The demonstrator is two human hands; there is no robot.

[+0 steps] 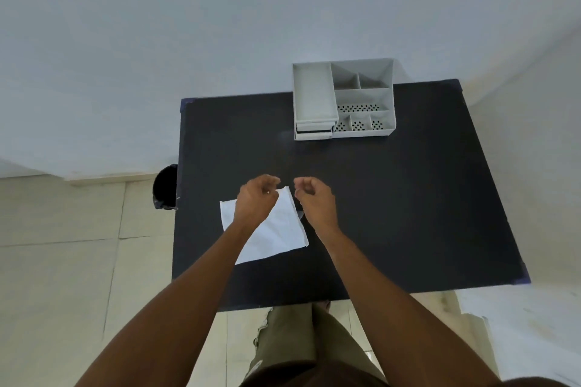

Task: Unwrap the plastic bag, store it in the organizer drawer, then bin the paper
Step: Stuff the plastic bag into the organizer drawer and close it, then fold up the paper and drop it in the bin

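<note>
Plastic bag is hard for us to make out: only a faint clear sheen shows between our two hands and by the right edge of the paper (276,229), so we cannot tell its full outline. We see the white paper lying flat on the dark table (408,198), toward the near left part, its far corner lifted a little. Our left hand (256,198) and right hand (314,198) hover close together over that corner, fingers curled into pinches; whether they grip the clear film we cannot tell. Bare tabletop stretches to the right and toward the grey organizer (344,97) at the far edge, its drawer (313,132) low at the left front. A black bin (165,187) stands just off the table's left edge.
</note>
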